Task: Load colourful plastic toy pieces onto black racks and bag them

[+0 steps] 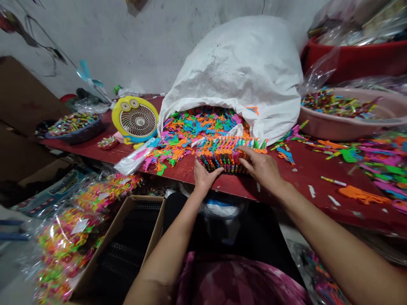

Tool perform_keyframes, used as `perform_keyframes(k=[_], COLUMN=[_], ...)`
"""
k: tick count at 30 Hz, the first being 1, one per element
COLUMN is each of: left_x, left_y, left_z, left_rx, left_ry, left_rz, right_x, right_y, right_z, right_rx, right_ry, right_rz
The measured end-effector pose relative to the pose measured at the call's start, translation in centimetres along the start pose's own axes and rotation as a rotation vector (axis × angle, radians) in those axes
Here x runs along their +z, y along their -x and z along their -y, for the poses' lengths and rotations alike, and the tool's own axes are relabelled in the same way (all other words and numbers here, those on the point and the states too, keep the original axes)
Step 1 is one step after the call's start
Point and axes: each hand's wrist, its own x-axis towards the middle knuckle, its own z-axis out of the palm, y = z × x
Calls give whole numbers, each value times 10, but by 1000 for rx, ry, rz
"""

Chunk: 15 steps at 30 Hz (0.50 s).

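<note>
A tight row of bright plastic toy pieces (227, 153) stands on edge near the front of the red table (299, 178). My left hand (205, 176) presses against the row's left end, fingers curled on it. My right hand (261, 166) clamps the right end, fingers bent over the top. Behind the row a big white sack (241, 63) lies open, spilling a heap of loose coloured pieces (193, 127).
A yellow cartoon desk fan (135, 118) stands left of the sack. A pink basin (346, 112) of coloured bits sits at right, a red tub (356, 57) behind it. Loose pieces (381, 165) litter the right. Below left are a cardboard box (124, 250) and filled clear bags (63, 245).
</note>
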Motion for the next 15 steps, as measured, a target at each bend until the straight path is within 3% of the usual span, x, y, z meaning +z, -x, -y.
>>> perform_keyframes(k=[4, 6, 10, 15], left_x=[-14, -23, -31, -27], left_y=[24, 31, 26, 4], left_z=[-6, -18, -56, -85], left_rx=[119, 270, 676, 729], left_ry=[10, -63, -196, -219], left_rz=[-304, -372, -98, -18], right_x=[-1, -1, -4, -9], right_y=[5, 7, 10, 12], right_z=[2, 3, 2, 1], right_rx=[11, 12, 6, 2], right_ry=[47, 57, 34, -47], right_rz=[16, 26, 44, 83])
